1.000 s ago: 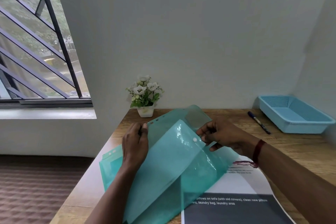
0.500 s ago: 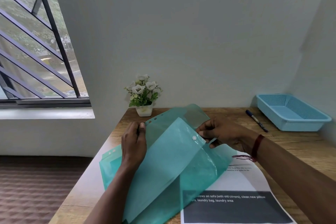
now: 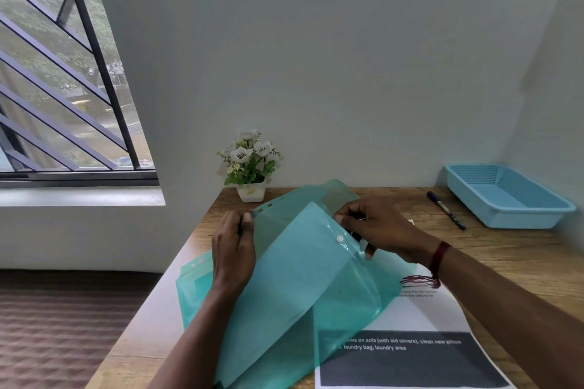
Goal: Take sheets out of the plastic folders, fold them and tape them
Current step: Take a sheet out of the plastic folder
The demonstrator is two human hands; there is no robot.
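Low at the frame's centre, the folder [image 3: 294, 287] is held tilted above the desk [image 3: 505, 262]. The left hand [image 3: 234, 249] pinches its punched edge, and the right hand [image 3: 382, 230] curls its fingers on the flap beside the snap [image 3: 340, 238]. This looks like the opening step. Next, the right hand should reach inside and draw out the paper while the left steadies. A printed sheet [image 3: 420, 319] lies at lower right, with a pen [image 3: 445, 210] and a tray [image 3: 512, 199] at right.
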